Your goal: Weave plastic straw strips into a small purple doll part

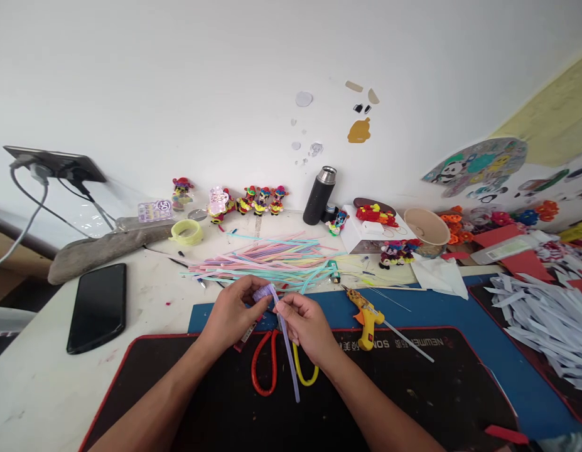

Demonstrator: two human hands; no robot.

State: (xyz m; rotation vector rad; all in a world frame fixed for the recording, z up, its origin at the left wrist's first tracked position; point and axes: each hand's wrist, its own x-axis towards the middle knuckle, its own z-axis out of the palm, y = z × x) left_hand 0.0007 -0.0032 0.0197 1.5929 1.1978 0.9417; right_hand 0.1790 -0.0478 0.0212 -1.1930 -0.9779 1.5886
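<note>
A purple pipe cleaner (289, 361) is held between my two hands, its loose end hanging down over the black mat. My left hand (237, 314) is closed on the upper part, which looks folded or coiled into a flat bundle. The fingers of my right hand (307, 323) pinch the strand just beside the bundle. Below the hands lies a pair of scissors with a red handle loop (264, 370) and a yellow one; its blades are mostly hidden. A dark red packet (246, 336) shows partly under my left hand.
Loose pastel pipe cleaners (272, 260) spread behind my hands. A yellow glue gun (366, 320) lies to the right, a phone (97, 307) to the left. A black flask (319, 196) and several small figures (262, 201) stand by the wall. White strips (545, 320) pile at far right.
</note>
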